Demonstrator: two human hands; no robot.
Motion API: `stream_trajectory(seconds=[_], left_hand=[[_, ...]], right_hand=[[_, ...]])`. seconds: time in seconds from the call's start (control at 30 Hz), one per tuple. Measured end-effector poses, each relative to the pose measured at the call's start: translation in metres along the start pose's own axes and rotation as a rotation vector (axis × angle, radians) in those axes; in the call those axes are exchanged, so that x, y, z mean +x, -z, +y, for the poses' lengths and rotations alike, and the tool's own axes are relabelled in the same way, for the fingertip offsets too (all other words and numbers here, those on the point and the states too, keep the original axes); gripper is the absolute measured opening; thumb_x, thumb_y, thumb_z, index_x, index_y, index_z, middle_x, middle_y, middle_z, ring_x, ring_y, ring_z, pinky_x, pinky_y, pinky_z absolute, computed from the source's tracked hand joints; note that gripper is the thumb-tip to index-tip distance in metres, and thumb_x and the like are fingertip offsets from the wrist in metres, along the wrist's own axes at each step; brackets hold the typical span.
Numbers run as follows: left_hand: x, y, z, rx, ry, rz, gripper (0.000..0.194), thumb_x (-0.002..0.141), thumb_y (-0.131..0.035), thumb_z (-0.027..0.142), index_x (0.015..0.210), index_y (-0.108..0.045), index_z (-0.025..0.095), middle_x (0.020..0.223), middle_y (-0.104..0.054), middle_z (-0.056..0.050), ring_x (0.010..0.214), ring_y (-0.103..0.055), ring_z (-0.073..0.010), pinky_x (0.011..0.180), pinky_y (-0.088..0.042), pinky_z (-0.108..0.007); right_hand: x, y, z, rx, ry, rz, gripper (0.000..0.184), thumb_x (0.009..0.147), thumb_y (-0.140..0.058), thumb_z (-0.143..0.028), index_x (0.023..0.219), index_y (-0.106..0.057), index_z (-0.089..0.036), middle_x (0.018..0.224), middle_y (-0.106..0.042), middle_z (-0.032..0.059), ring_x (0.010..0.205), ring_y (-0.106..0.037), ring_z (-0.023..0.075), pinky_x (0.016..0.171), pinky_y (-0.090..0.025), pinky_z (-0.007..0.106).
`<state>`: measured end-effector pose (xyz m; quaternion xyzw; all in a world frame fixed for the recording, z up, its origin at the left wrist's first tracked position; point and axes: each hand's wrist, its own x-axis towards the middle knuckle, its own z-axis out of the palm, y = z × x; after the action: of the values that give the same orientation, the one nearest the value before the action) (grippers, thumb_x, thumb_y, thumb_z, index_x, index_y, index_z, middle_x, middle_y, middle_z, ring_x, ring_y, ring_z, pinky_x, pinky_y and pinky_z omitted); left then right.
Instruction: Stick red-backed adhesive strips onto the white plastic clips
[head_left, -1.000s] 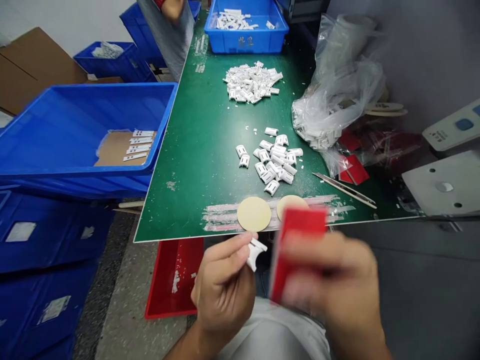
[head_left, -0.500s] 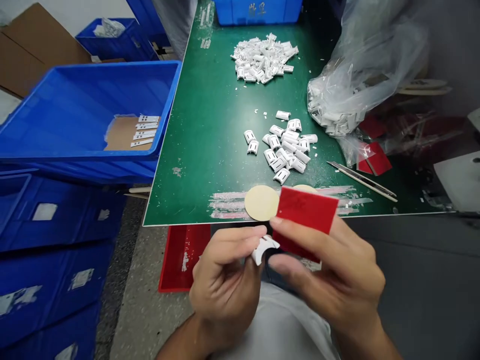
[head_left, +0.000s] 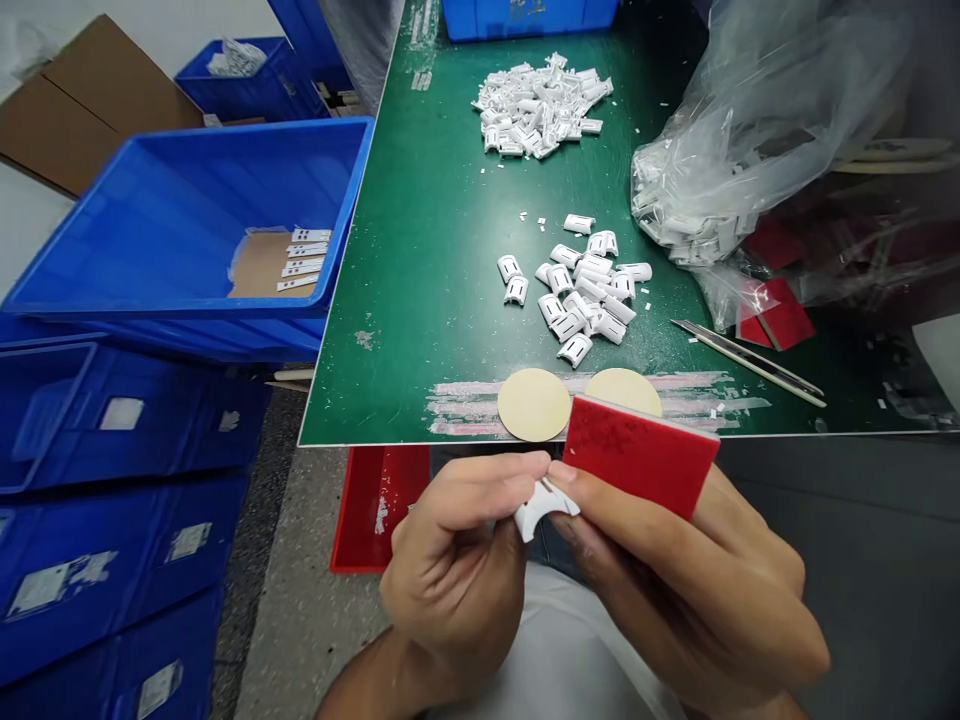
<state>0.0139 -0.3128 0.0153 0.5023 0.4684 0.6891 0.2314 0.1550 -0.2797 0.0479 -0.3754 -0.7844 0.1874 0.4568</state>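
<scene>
My left hand pinches a small curved white plastic part between thumb and fingertips, its arched end facing me. My right hand grips a flat red pad with a pale edge between its fingers. The right index fingertip and thumb also meet the white part's right side. Both hands are held just off the front edge of the green table. Beyond them lies a loose group of similar white parts, with two pale round discs nearer the edge.
A larger heap of white parts sits farther back. On the right are a clear plastic bag of parts, a slim knife and red pieces. A blue bin stands left; a red tray is below the edge.
My right hand has come in to the white part, its index finger and thumb now touching it. The red pad has tilted and shifted right and slightly down. My left hand keeps its pinch.
</scene>
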Motion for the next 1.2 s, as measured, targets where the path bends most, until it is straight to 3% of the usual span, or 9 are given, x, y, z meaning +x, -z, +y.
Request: stream_trajectory(seconds=[0.4, 0.57, 1.0, 1.2], left_hand=[[-0.001, -0.007, -0.001, 0.043, -0.050, 0.043, 0.036, 0.080, -0.070, -0.009, 0.104, -0.070, 0.018, 0.110, -0.078, -0.001, 0.096, -0.075, -0.0146, 0.084, -0.064, -0.027], [-0.004, -0.006, -0.003, 0.058, -0.040, 0.052, 0.034, 0.080, -0.072, -0.005, 0.103, -0.070, 0.021, 0.107, -0.079, -0.002, 0.096, -0.075, -0.0166, 0.082, -0.064, -0.031], [0.004, -0.013, -0.004, 0.069, -0.132, 0.051, 0.028, 0.079, -0.076, -0.001, 0.099, -0.070, 0.018, 0.103, -0.079, -0.003, 0.093, -0.074, -0.0184, 0.085, -0.061, -0.036], [-0.001, -0.014, -0.007, -0.003, -0.097, -0.002, 0.032, 0.080, -0.075, 0.000, 0.104, -0.071, 0.020, 0.109, -0.078, -0.003, 0.099, -0.073, -0.0201, 0.089, -0.060, -0.038]], right_hand=[[0.002, 0.005, -0.002, -0.042, -0.010, -0.010, 0.032, 0.081, -0.074, -0.006, 0.111, -0.076, -0.019, 0.103, -0.078, 0.0056, 0.091, -0.071, 0.0165, 0.080, -0.058, 0.026], [0.002, 0.006, 0.000, -0.067, 0.002, -0.003, 0.030, 0.083, -0.073, -0.009, 0.111, -0.076, -0.020, 0.102, -0.078, 0.0061, 0.084, -0.069, 0.0168, 0.073, -0.057, 0.029], [-0.003, 0.009, 0.002, -0.054, 0.003, 0.016, 0.034, 0.081, -0.074, -0.008, 0.114, -0.075, -0.019, 0.103, -0.077, 0.0073, 0.085, -0.069, 0.0199, 0.073, -0.058, 0.033], [-0.002, 0.006, 0.007, 0.236, -0.098, 0.008, 0.024, 0.087, -0.069, -0.015, 0.110, -0.075, -0.019, 0.102, -0.077, 0.0064, 0.090, -0.071, 0.0202, 0.077, -0.059, 0.032]])
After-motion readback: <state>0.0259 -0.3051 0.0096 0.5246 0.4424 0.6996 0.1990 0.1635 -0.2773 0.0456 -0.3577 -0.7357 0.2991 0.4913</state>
